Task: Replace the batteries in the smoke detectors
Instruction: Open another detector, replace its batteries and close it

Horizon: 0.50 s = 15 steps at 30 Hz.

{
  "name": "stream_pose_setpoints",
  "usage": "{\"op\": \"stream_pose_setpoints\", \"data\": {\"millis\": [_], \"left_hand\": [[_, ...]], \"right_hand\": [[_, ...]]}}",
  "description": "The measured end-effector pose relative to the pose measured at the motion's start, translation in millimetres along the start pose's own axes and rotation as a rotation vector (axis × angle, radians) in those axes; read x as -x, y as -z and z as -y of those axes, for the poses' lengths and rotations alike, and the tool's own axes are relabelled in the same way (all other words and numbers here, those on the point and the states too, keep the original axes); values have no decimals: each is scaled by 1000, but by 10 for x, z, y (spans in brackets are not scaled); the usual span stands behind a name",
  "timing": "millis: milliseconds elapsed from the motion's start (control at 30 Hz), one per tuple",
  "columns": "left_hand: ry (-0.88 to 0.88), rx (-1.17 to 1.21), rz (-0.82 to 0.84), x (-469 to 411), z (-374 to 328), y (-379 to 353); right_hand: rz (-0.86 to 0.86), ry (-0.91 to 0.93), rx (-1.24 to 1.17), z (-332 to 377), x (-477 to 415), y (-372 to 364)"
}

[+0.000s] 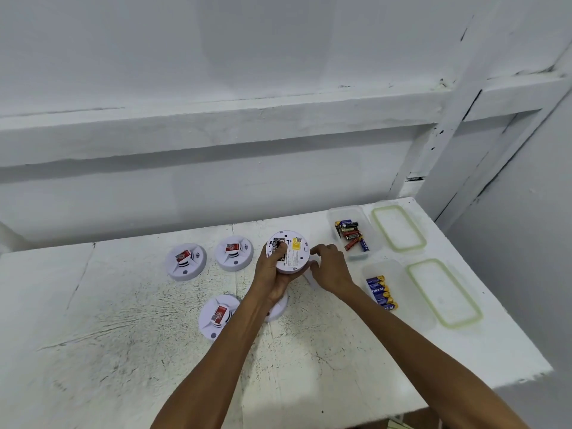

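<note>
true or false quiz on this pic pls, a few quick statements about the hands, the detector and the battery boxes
1. The left hand holds a smoke detector with its back side up. True.
2. Both containers are closed with lids. False: the far container and the near container are open, and the lids lie beside them on the table.
3. The near container holds blue batteries. True.
4. The right hand is reaching into the far container. False: it is at the right edge of the held smoke detector.
</note>
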<state>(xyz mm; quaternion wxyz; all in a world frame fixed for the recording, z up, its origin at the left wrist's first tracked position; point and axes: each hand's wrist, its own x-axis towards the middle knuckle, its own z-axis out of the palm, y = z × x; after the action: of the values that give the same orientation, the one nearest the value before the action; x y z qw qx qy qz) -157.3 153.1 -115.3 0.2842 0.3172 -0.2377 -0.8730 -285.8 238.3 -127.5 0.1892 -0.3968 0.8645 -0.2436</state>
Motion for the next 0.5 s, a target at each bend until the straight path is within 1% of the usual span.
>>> {"op": "stream_pose_setpoints", "data": {"millis": [133,200,300,400,500], "left_hand": [[120,22,20,4,-62,1],[147,85,27,4,-80,22],[134,97,33,13,-88,30],[73,90,-10,11,-76,43],[23,66,-50,-3,-91,81]], "right_hand": [[37,-39,284,-5,100,-59],[46,-50,359,-21,136,-109],[23,-86,377,-30,148,-152],[-3,-67,423,-13,140,-154],[0,-37,405,-18,132,-90]]}}
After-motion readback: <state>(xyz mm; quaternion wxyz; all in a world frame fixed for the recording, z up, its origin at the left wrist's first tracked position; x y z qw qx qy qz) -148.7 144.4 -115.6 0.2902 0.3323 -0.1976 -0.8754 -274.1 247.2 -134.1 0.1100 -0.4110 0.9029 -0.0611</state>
